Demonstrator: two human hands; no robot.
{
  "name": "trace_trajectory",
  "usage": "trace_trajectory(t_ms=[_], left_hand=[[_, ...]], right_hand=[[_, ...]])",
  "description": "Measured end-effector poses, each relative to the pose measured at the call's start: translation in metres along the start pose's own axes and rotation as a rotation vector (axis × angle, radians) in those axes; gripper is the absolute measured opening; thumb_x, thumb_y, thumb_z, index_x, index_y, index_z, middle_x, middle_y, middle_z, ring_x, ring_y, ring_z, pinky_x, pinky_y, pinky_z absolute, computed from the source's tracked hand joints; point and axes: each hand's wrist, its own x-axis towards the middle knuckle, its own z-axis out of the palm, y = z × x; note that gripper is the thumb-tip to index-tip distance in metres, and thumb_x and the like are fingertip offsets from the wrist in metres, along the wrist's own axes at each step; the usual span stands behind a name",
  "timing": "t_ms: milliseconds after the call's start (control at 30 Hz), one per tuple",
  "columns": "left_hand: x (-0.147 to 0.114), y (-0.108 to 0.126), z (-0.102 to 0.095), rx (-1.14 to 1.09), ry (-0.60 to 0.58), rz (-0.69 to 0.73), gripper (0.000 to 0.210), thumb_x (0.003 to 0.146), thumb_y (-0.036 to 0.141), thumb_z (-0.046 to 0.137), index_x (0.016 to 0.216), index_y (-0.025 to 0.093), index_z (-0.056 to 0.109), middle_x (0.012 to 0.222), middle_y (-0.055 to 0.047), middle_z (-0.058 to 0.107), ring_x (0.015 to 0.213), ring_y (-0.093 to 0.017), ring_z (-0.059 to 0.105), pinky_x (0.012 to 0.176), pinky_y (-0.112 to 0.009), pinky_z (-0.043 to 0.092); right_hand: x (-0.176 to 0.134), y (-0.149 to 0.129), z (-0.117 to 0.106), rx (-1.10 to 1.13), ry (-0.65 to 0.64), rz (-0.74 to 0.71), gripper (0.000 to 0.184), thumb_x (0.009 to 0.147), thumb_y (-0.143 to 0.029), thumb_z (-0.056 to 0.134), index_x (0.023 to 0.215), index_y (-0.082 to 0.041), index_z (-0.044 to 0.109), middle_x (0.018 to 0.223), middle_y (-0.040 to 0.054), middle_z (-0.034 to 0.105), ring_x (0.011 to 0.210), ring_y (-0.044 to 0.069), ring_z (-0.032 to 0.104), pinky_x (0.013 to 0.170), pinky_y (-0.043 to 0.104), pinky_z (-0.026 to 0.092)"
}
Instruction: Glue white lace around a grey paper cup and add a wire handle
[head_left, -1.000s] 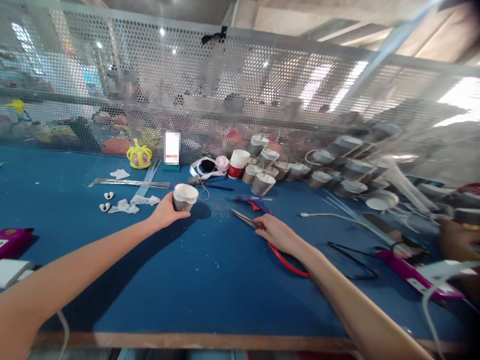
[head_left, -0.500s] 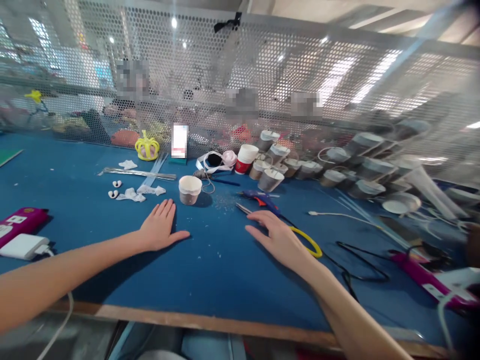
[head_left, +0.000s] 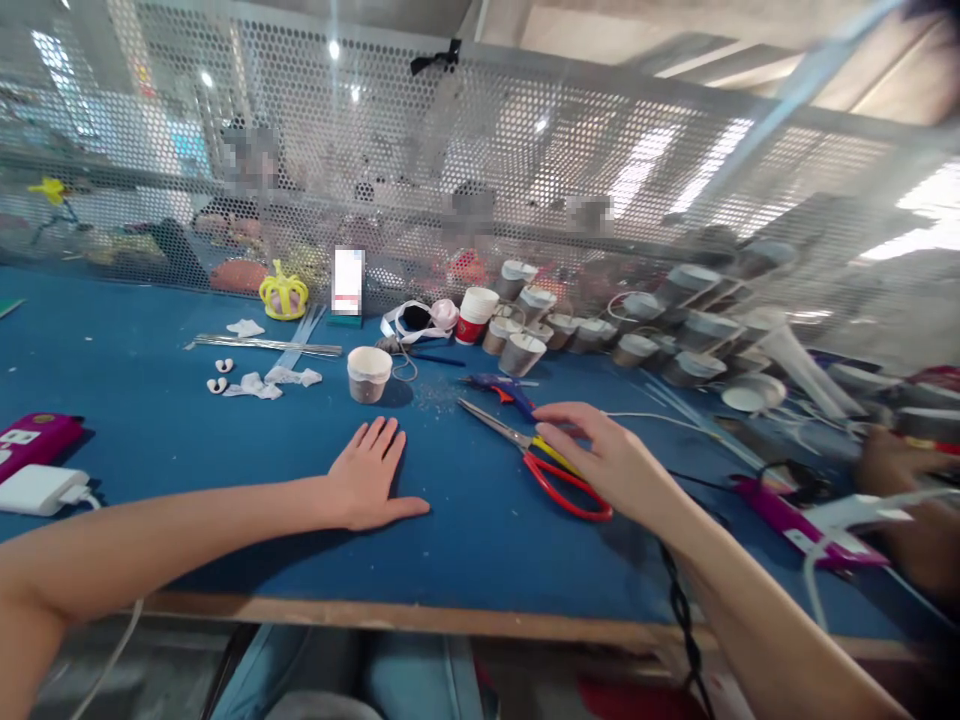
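Note:
My left hand (head_left: pixel 373 477) lies flat on the blue tabletop (head_left: pixel 450 560), palm down, fingers spread and holding nothing. In front of it stands a paper cup (head_left: pixel 369 378), white inside with a grey lower part. Beside my right hand (head_left: pixel 581 440) rest scissors (head_left: pixel 495 425) with one red and one yellow handle, blades pointing away to the left. The right fingers curve with the thumb apart, above the yellow handle and close to the grip of a blue glue gun (head_left: pixel 499 388). Contact there cannot be made out.
Several grey cups (head_left: pixel 523 352) are heaped by the perforated metal screen (head_left: pixel 405 150). Left lie thin metal rods (head_left: pixel 270 345), white lace scraps (head_left: pixel 253 388) and a yellow crown-shaped piece (head_left: pixel 283 295). Magenta power strips (head_left: pixel 799 520) with cables flank both sides. A person's hand (head_left: pixel 892 470) is at far right.
My left hand has slid right and nearer the table edge. My right hand has moved right, uncovering the scissors, whose handles have swung nearer me. A black cord now hangs over the edge.

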Motion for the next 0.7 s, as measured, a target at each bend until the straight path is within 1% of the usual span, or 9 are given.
trace_trajectory(t_ms=[67,167,233,300,433,467,567,600,700], left_hand=[[-0.004,0.019,0.010,-0.010,-0.053,0.139,0.091,0.067,0.067,0.039,0.128,0.000,0.033,0.139,-0.025,0.020,0.129,-0.038,0.012,0.102,-0.054,0.010],[0.000,0.082,0.025,-0.163,-0.246,0.821,0.076,0.072,0.060,0.040,0.129,0.011,0.033,0.136,-0.011,0.035,0.128,-0.025,0.026,0.106,-0.038,0.017],[0.007,0.111,0.026,-0.245,-0.290,1.130,0.069,0.078,0.053,0.036,0.128,0.006,0.033,0.131,-0.010,0.042,0.126,-0.016,0.031,0.105,-0.023,0.019],[0.012,0.113,0.022,-0.215,-0.219,1.058,0.067,0.079,0.050,0.037,0.129,0.007,0.032,0.136,-0.009,0.036,0.130,-0.017,0.023,0.105,-0.026,0.019],[0.007,0.075,0.012,-0.064,-0.111,0.493,0.075,0.071,0.054,0.049,0.128,0.007,0.035,0.138,-0.019,0.029,0.129,-0.035,0.016,0.102,-0.054,0.012],[0.003,0.069,0.011,-0.090,-0.156,0.507,0.074,0.070,0.054,0.050,0.127,0.008,0.038,0.136,-0.019,0.033,0.128,-0.035,0.022,0.102,-0.051,0.017],[-0.003,0.065,0.002,-0.303,-0.435,0.921,0.059,0.069,0.054,0.052,0.118,0.023,0.050,0.123,-0.003,0.052,0.114,-0.021,0.046,0.092,-0.029,0.038],[-0.002,0.062,-0.004,-0.342,-0.452,0.890,0.054,0.068,0.054,0.052,0.113,0.024,0.054,0.115,-0.002,0.058,0.106,-0.020,0.053,0.085,-0.026,0.042],[0.010,0.031,-0.030,-0.162,-0.294,0.367,0.042,0.072,0.055,0.046,0.084,0.019,0.066,0.081,-0.008,0.067,0.075,-0.023,0.062,0.066,-0.031,0.046]], right_hand=[[0.003,-0.004,0.006,0.009,-0.007,0.004,0.024,0.077,-0.035,0.046,0.089,-0.019,0.059,0.094,0.0078,0.063,0.084,0.021,0.059,0.077,0.034,0.046],[0.016,-0.022,0.016,0.004,-0.025,-0.048,0.023,0.079,-0.033,0.044,0.089,-0.019,0.059,0.097,0.0070,0.063,0.086,0.020,0.059,0.079,0.033,0.045],[0.022,-0.033,0.018,-0.008,-0.056,-0.076,0.023,0.080,-0.033,0.044,0.090,-0.019,0.060,0.098,0.0065,0.063,0.087,0.019,0.059,0.078,0.032,0.045],[0.024,-0.035,0.017,-0.012,-0.060,-0.089,0.023,0.080,-0.033,0.044,0.090,-0.019,0.060,0.097,0.0064,0.063,0.086,0.019,0.059,0.077,0.031,0.045],[0.027,-0.024,0.024,0.010,-0.060,-0.075,0.023,0.078,-0.034,0.048,0.091,-0.019,0.059,0.097,0.0081,0.063,0.083,0.019,0.060,0.076,0.033,0.047],[0.030,-0.023,0.030,0.027,-0.064,-0.069,0.023,0.077,-0.033,0.050,0.092,-0.018,0.059,0.096,0.0085,0.063,0.082,0.020,0.060,0.076,0.034,0.047],[0.048,-0.030,0.058,0.126,-0.090,-0.119,0.036,0.073,-0.031,0.055,0.105,-0.016,0.054,0.101,0.0095,0.060,0.089,0.019,0.058,0.080,0.034,0.047],[0.055,-0.035,0.069,0.177,-0.096,-0.112,0.042,0.072,-0.031,0.057,0.110,-0.014,0.050,0.104,0.0110,0.058,0.091,0.019,0.057,0.079,0.034,0.047],[0.078,-0.048,0.102,0.259,-0.147,-0.050,0.065,0.066,-0.032,0.062,0.122,-0.007,0.039,0.113,0.0176,0.052,0.096,0.023,0.055,0.078,0.037,0.047]])
